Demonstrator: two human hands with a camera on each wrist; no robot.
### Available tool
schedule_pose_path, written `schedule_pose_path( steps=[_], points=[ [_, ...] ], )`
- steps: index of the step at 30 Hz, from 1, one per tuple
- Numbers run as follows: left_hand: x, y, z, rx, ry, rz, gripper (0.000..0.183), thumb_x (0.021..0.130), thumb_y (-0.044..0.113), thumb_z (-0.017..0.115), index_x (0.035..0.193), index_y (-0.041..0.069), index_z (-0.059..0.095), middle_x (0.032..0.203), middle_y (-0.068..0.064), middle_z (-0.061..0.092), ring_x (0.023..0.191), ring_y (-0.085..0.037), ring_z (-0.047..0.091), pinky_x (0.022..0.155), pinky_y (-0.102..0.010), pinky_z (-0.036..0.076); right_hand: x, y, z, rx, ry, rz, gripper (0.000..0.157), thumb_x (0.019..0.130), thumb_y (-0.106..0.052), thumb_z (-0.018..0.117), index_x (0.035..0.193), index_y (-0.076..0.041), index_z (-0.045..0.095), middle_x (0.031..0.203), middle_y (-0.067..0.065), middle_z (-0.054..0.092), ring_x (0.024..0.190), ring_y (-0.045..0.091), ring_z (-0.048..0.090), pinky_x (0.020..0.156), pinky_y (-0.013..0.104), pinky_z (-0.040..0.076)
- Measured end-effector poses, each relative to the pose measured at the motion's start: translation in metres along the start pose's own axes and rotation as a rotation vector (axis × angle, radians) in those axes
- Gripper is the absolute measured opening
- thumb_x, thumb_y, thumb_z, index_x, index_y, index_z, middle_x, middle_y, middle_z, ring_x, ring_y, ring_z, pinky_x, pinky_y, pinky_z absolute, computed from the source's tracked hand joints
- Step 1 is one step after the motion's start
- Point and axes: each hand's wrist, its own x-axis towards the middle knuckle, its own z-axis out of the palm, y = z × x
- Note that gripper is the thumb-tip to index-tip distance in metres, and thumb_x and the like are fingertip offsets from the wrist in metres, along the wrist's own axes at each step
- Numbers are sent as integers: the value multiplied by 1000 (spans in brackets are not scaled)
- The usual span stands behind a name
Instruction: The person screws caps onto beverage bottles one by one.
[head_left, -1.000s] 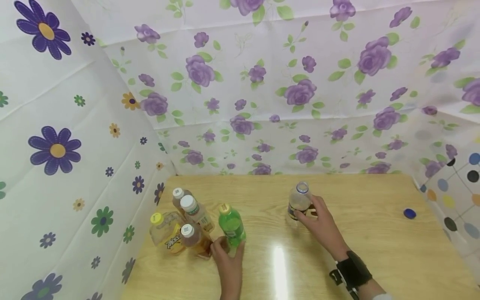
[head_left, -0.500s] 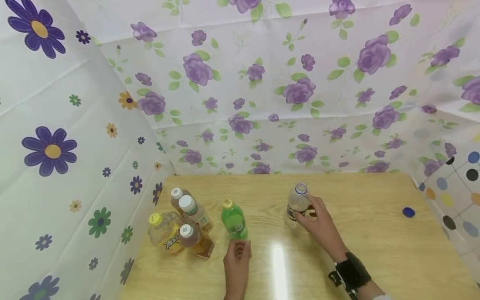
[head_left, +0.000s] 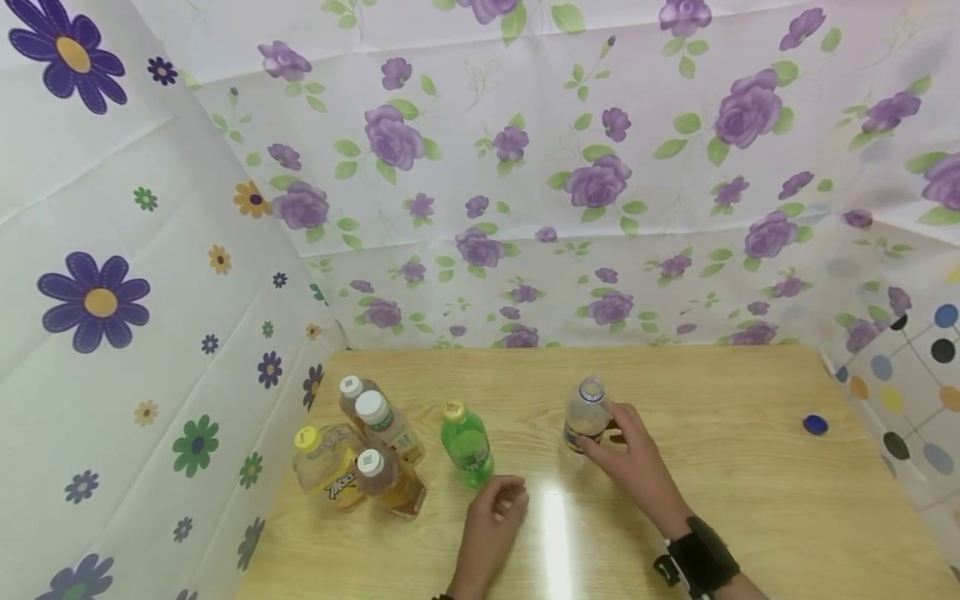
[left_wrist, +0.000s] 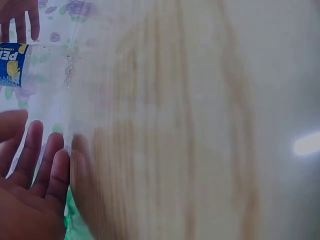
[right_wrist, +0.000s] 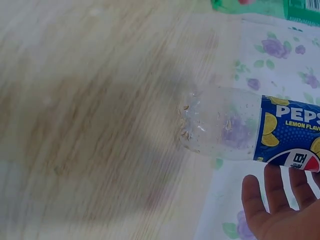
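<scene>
A clear plastic Pepsi bottle (head_left: 587, 412) with no cap stands upright on the table right of centre. My right hand (head_left: 636, 461) holds it around the label, thumb on the near side and fingers on the far side. In the right wrist view the blue label (right_wrist: 290, 134) reads "PEPS" and "LEMON FLAV", and the part below it looks see-through. Loosely curled with nothing in it, my left hand (head_left: 493, 527) is just in front of a green bottle (head_left: 467, 447) with a yellow cap. In the left wrist view the left fingers (left_wrist: 42, 160) are spread apart.
Left of the green bottle stands a group of capped bottles: a yellow-capped one (head_left: 326, 467), a white-capped one with amber drink (head_left: 390, 482), a pale one (head_left: 392, 427) and another behind (head_left: 351, 398). A blue cap (head_left: 815, 425) lies at the right. Patterned cloth (head_left: 480, 183) encloses the table.
My left hand has let go of the green bottle, which now stands slightly apart from the others, and moved right. My right hand and the Pepsi bottle have shifted slightly left and nearer.
</scene>
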Motion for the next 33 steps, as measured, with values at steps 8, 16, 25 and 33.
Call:
schedule_pose_path(
  steps=[8, 16, 25, 33],
  points=[
    [0, 4, 8, 26, -99, -1, 36, 99, 29, 77, 133, 25, 68, 127, 9, 67, 115, -16, 62, 99, -36, 51, -6, -4, 6, 10, -18, -21, 63, 97, -44, 79, 152, -27, 54, 137, -2, 55, 121, 21, 57, 104, 59, 49],
    [0, 18, 33, -53, -193, -21, 58, 96, 37, 80, 148, 33, 56, 146, 12, 57, 140, -27, 52, 115, -57, 42, -11, -8, 11, 30, -32, -19, 63, 93, -45, 84, 148, -28, 59, 133, -6, 59, 120, 19, 59, 105, 53, 52],
    [1, 14, 30, -55, -104, -25, 64, 93, 39, 83, 147, 35, 48, 153, 4, 41, 149, -37, 40, 119, -66, 32, -20, -16, 21, 63, -84, -47, 57, 92, -43, 85, 144, -33, 63, 131, -9, 61, 117, 18, 60, 103, 53, 52],
    [5, 8, 18, -49, -113, -23, 74, 94, 40, 83, 155, 35, 42, 161, 0, 47, 151, -35, 39, 119, -73, 22, -27, -19, 36, 97, -153, -86, 62, 90, -42, 86, 146, -39, 61, 132, -11, 62, 119, 18, 60, 102, 56, 53]
  ],
)
